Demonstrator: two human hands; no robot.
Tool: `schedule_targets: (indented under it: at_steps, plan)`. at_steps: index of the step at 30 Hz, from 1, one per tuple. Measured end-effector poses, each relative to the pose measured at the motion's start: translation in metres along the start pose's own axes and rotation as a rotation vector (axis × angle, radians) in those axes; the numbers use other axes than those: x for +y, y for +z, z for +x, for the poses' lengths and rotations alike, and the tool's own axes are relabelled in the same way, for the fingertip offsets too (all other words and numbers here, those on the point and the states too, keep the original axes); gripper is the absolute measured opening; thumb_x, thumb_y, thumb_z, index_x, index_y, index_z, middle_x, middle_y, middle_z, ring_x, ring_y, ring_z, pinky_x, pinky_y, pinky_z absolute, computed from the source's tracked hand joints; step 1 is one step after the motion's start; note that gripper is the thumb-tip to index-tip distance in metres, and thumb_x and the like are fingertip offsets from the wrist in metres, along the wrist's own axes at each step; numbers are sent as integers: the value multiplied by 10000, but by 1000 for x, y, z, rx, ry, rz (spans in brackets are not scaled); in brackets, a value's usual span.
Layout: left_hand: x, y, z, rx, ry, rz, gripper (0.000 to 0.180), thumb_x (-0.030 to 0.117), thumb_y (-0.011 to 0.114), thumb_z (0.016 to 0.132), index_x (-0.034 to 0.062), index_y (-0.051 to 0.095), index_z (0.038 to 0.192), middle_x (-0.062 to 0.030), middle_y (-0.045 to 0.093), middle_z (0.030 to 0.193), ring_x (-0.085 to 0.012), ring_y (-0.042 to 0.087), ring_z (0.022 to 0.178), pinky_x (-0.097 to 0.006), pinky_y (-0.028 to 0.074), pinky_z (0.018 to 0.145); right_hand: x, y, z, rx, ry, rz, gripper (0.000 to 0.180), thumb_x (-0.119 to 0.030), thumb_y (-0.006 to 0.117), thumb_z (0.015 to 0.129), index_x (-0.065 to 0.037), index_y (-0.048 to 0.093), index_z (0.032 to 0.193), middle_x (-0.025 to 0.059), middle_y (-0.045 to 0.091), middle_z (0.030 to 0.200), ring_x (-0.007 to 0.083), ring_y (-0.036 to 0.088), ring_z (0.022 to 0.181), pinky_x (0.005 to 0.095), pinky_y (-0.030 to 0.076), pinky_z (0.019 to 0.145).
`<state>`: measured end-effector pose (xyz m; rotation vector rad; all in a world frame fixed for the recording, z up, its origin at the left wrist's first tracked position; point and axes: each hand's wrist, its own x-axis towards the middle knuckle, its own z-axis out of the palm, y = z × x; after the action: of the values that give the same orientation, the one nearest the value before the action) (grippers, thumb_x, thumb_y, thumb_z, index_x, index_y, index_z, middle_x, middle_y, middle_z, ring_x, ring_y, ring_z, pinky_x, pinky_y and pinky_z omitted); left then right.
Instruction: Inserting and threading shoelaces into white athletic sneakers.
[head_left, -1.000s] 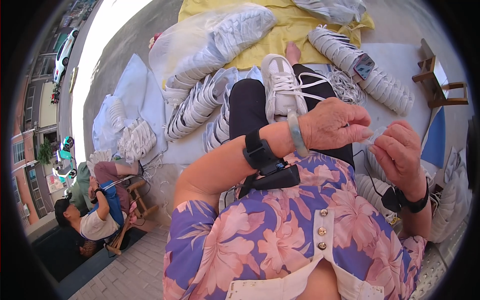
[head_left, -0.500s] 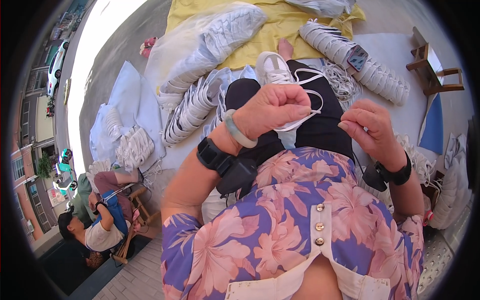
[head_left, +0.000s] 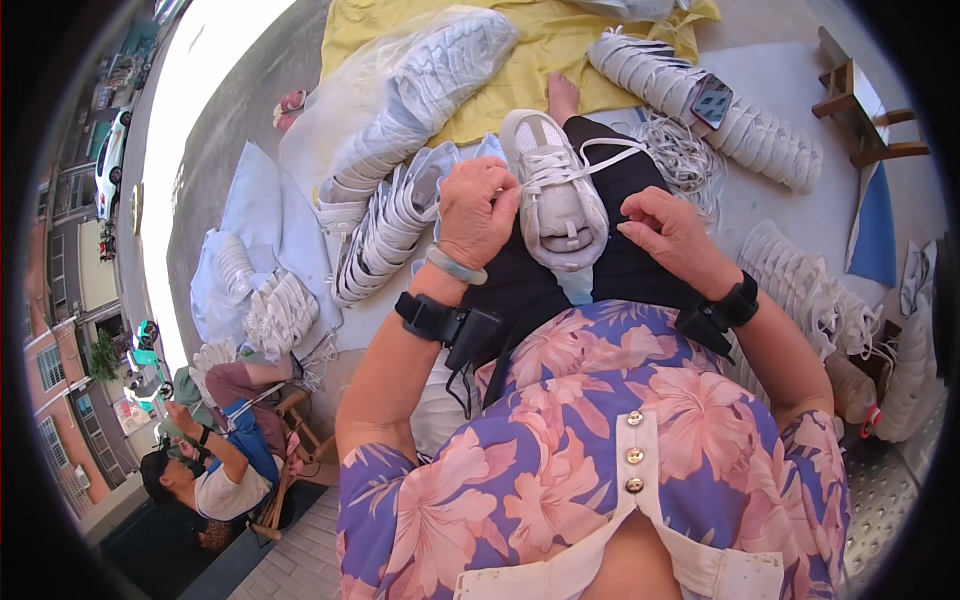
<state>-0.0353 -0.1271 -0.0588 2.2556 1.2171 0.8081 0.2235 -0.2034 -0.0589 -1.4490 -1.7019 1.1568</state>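
A white sneaker [head_left: 556, 190] rests on the person's lap. The left hand [head_left: 478, 212] pinches its white lace [head_left: 590, 155] at the eyelets; the right hand [head_left: 672, 232], just beside it, curls loosely, empty. Judged risk: tugging sideways could slide the unheld sneaker off.

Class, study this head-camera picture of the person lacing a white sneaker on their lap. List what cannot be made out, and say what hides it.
- Left hand fingertips: curled over the laces, so the grip is hidden.
- White sneaker sole: turned down against the lap.
- Phone screen on the stacked shoes: too small to read.
- Wooden stool: partly cut by the dark fisheye rim.
- Right hand palm: faces down, unseen.
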Motion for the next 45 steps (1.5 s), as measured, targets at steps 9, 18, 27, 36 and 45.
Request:
schedule_targets:
  at_steps: [9, 18, 27, 36, 45]
  plan:
    - [9, 56, -9, -101, 204, 452, 107, 101, 562, 696, 37, 593, 775, -131, 519, 1104, -354, 432, 1077, -492, 313, 901, 13, 37, 39, 139, -218, -271, 327, -167, 706, 657, -71, 501, 892, 89, 493, 885, 295, 524, 852, 371, 451, 696]
    - [17, 66, 0, -160, 19, 423, 130, 100, 547, 682, 19, 601, 768, -161, 474, 1185, -392, 372, 1134, -485, 278, 940, 24, 48, 45, 126, -223, -215, 312, -98, 677, 640, -69, 476, 878, 103, 473, 888, 308, 507, 864, 376, 442, 718]
    - [-7, 62, 13, -227, 85, 216, 115, 97, 611, 679, 82, 635, 790, -122, 471, 1205, -376, 375, 1141, -462, 285, 951, 25, 51, 45, 188, -186, -139, 275, -50, 598, 654, -76, 565, 926, 109, 491, 923, 298, 516, 925, 370, 442, 751]
    - [-8, 58, 7, -246, 105, 56, 122, 57, 574, 718, -3, 571, 824, -185, 471, 1177, -400, 402, 1118, -438, 327, 958, 25, 57, 60, 261, -324, -516, 194, -61, 596, 664, -37, 580, 857, 123, 514, 1045, 306, 485, 1008, 380, 426, 801]
    - [-3, 85, 3, -63, 38, 77, 166, 36, 513, 749, -22, 568, 895, -230, 484, 1152, -415, 412, 1099, -431, 345, 949, 25, 65, 63, 219, -176, -301, 185, -30, 592, 699, -34, 572, 882, 114, 515, 995, 297, 510, 962, 362, 431, 806]
